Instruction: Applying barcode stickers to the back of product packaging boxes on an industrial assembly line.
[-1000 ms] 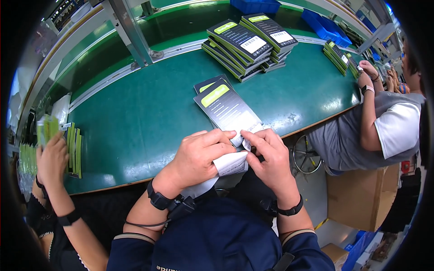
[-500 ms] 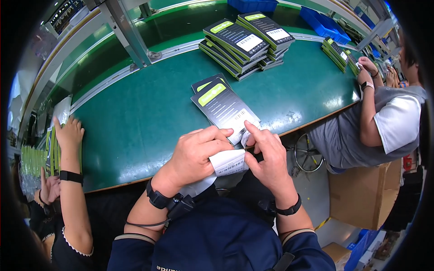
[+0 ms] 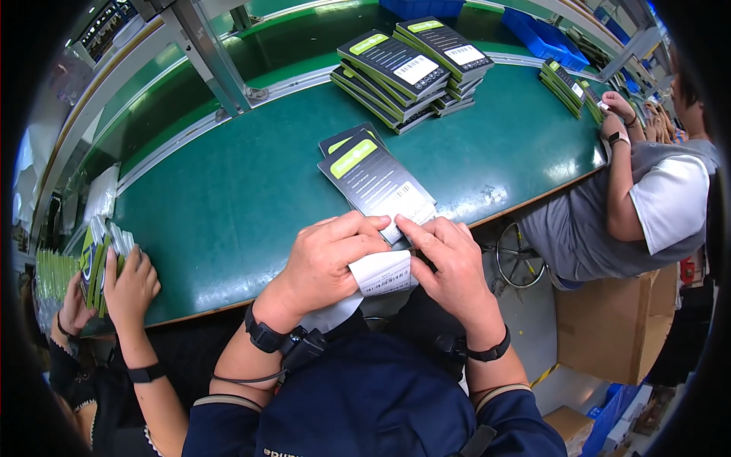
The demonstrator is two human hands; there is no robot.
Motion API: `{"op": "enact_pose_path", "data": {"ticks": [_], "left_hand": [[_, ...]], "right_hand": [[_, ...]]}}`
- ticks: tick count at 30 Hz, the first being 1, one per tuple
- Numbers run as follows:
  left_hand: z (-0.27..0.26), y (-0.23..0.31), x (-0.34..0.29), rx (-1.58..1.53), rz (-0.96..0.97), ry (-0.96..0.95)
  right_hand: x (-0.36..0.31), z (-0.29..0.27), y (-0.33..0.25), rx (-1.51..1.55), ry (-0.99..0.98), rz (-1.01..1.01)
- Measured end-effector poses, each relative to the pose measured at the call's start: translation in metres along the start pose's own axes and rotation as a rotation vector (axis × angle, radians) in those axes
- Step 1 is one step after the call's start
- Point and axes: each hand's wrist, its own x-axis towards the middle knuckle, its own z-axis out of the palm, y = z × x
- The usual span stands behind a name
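Observation:
A flat dark grey and lime-green retail box point(image 3: 371, 175) lies tilted in front of me on the green table, on top of others like it. My left hand point(image 3: 329, 257) is closed on a strip of white barcode labels point(image 3: 383, 276), which hangs below the box's near end. Its thumb lies along the box's near edge. My right hand point(image 3: 451, 263) presses its outstretched index finger on the near end of that box, beside my left thumb. Its own thumb is apart from the index finger, by the strip's right edge. Whatever lies under the fingertip is hidden.
Stacks of similar boxes point(image 3: 400, 72) stand farther back. At left, a co-worker's hands point(image 3: 131, 286) hold several such boxes beside a row of them. Another co-worker point(image 3: 647, 183) handles boxes at right. Blue bins point(image 3: 544, 38) sit beyond the table; a cardboard carton point(image 3: 609, 324) is at lower right.
A small curled label between my right finger and thumb no longer shows; that index finger has come down onto the box, toward my left thumb. The left co-worker has lifted boxes.

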Motion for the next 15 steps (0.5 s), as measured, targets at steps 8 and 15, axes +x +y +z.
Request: {"op": "enact_pose_path", "data": {"ticks": [8,15], "left_hand": [[0.0,0.001,0.001,-0.027,-0.001,0.005],[0.001,-0.001,-0.001,-0.03,-0.008,0.007]], "right_hand": [[-0.005,0.01,0.002,-0.004,0.061,0.005],[-0.004,0.008,0.005,-0.001,0.064,-0.028]]}}
